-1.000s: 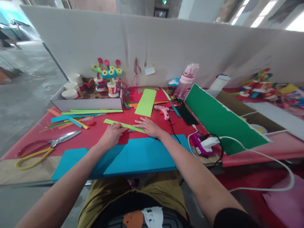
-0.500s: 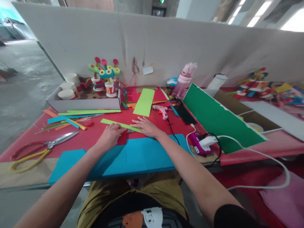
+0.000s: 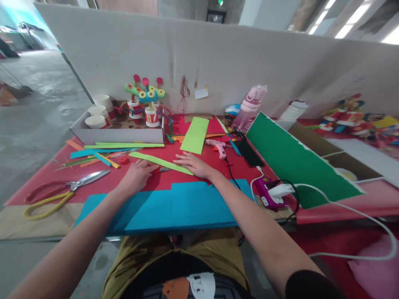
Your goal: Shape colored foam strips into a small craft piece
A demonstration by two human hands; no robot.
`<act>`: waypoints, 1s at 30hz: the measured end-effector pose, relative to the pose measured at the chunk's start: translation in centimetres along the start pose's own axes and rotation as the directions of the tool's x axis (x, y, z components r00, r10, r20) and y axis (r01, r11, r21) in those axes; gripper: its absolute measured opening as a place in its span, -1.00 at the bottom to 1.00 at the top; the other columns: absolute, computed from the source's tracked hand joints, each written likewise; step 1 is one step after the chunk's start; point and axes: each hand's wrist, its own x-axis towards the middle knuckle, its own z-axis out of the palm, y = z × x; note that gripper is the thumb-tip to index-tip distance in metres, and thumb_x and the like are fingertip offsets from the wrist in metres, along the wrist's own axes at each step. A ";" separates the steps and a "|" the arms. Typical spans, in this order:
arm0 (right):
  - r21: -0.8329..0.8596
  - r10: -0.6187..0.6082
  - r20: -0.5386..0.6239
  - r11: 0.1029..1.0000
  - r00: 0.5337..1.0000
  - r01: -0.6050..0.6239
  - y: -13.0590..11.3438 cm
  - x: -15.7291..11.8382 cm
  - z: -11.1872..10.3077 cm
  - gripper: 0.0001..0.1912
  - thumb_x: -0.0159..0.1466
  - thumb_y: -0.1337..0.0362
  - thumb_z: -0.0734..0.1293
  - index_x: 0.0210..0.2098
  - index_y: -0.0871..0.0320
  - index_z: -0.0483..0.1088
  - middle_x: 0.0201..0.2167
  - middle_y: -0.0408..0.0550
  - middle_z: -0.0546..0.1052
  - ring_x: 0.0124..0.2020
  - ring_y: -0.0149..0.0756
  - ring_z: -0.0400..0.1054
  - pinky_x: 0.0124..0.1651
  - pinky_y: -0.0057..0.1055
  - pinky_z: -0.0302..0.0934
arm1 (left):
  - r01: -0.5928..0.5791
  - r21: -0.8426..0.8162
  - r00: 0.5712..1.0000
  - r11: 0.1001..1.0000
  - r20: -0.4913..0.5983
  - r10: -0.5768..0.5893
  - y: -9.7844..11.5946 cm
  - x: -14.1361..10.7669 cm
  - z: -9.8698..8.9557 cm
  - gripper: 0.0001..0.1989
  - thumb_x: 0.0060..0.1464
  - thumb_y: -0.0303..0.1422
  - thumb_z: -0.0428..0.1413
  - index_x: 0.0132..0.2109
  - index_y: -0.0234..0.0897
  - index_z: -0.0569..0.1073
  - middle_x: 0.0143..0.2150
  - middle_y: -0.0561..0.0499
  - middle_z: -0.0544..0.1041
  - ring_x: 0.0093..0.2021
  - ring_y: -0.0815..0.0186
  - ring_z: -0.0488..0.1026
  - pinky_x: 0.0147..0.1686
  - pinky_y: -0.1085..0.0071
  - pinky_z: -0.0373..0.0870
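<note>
A light green paper strip [image 3: 158,161] lies slantwise on the red table covering between my hands. My left hand [image 3: 137,174] rests at the strip's near edge, fingers spread, holding nothing. With fingers stretched out, my right hand [image 3: 193,165] lies flat at the strip's right end. A small grey object [image 3: 164,169] shows just below the strip; what it is cannot be made out. Blue sheets [image 3: 174,207] lie along the front edge, under my forearms. Behind my right hand is a wider light green sheet [image 3: 195,135].
Large scissors [image 3: 70,189] and coloured strips [image 3: 102,157] lie at left, before a box [image 3: 124,136] with cups and paper figures. Right of centre are a pink glue gun [image 3: 218,148], a phone [image 3: 249,153], a purple power socket [image 3: 271,195] with cables and a green board [image 3: 296,162].
My left hand has loosened from the strip and moved slightly left and down along it. More of the strip now shows. The whole view has shifted a little.
</note>
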 end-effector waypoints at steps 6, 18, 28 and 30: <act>-0.114 0.022 0.038 0.993 0.999 -0.017 -0.1 -1.6 0.4 -0.49 0.35 0.42 0.09 0.23 -0.09 0.23 0.31 -0.23 0.19 0.39 -0.17 -0.15 0.37 0.00 -0.26 | 0.013 -0.003 1.000 1.000 0.007 -0.013 0.5 0.3 -0.1 -0.58 0.16 -0.48 -0.07 0.12 -0.17 0.46 -0.10 -0.16 0.43 -0.04 0.12 0.32 -0.06 0.18 0.34; -0.125 0.043 0.044 0.991 0.998 -0.037 -0.4 -1.4 0.2 -0.49 0.35 0.40 0.09 0.22 -0.13 0.23 0.31 -0.25 0.19 0.39 -0.18 -0.12 0.37 -0.01 -0.22 | 0.019 -0.025 1.000 0.999 0.009 -0.019 0.9 0.5 0.1 -0.59 0.18 -0.45 -0.10 0.09 -0.22 0.48 -0.12 -0.16 0.44 -0.09 0.13 0.33 -0.09 0.18 0.35; -0.100 0.036 0.010 0.994 0.999 -0.035 -0.1 -1.4 0.6 -0.59 0.40 0.23 0.10 0.21 -0.12 0.25 0.30 -0.26 0.21 0.38 -0.14 -0.08 0.37 -0.02 -0.22 | 0.020 -0.005 0.999 1.000 0.026 -0.019 0.8 0.8 0.4 -0.59 0.17 -0.47 -0.10 0.08 -0.25 0.49 -0.10 -0.17 0.44 -0.08 0.11 0.33 -0.11 0.19 0.34; -0.094 0.045 0.003 0.995 0.999 -0.044 -0.2 -1.3 0.6 -0.59 0.41 0.20 0.09 0.21 -0.13 0.25 0.30 -0.26 0.21 0.37 -0.15 -0.07 0.37 -0.01 -0.21 | 0.014 0.000 1.000 1.000 0.027 -0.014 0.8 1.0 0.4 -0.59 0.17 -0.47 -0.10 0.09 -0.26 0.48 -0.10 -0.18 0.44 -0.08 0.11 0.33 -0.12 0.18 0.34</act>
